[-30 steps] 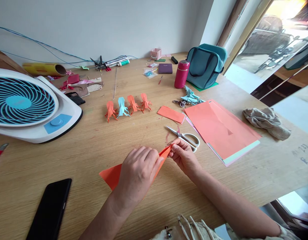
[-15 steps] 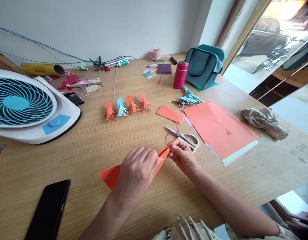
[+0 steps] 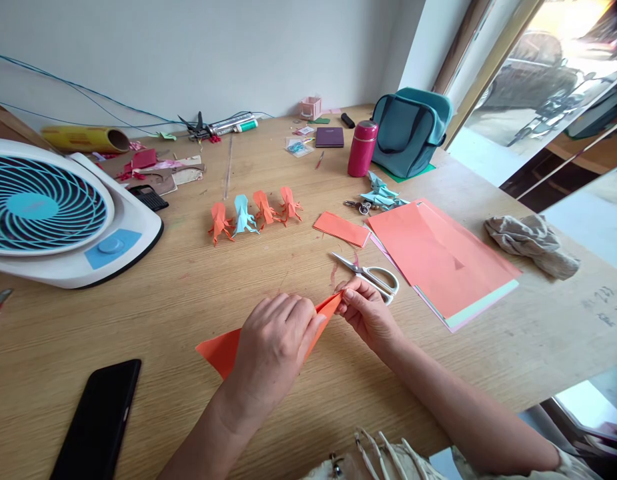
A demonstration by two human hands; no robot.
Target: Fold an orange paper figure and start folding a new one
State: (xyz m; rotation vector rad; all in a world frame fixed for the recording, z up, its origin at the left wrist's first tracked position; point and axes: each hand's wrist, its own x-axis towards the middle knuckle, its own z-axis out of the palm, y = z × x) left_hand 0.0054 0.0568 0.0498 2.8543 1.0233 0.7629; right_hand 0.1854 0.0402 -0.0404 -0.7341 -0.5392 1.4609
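Observation:
A folded orange paper (image 3: 219, 350) lies on the wooden table (image 3: 188, 293) in front of me. My left hand (image 3: 275, 343) presses down on its middle with fingers curled over the fold. My right hand (image 3: 368, 313) pinches the paper's pointed right tip. White-handled scissors (image 3: 373, 275) lie just beyond my right hand. Further back stand several small folded paper figures (image 3: 255, 212), orange and light blue, in a row.
A stack of orange sheets (image 3: 438, 257) lies at the right, a small orange piece (image 3: 342, 229) beside it. A black phone (image 3: 98, 423) sits near left, a white fan (image 3: 53, 213) at far left. A pink bottle (image 3: 362, 148), teal bag (image 3: 411, 130) and grey cloth (image 3: 533, 243) lie behind.

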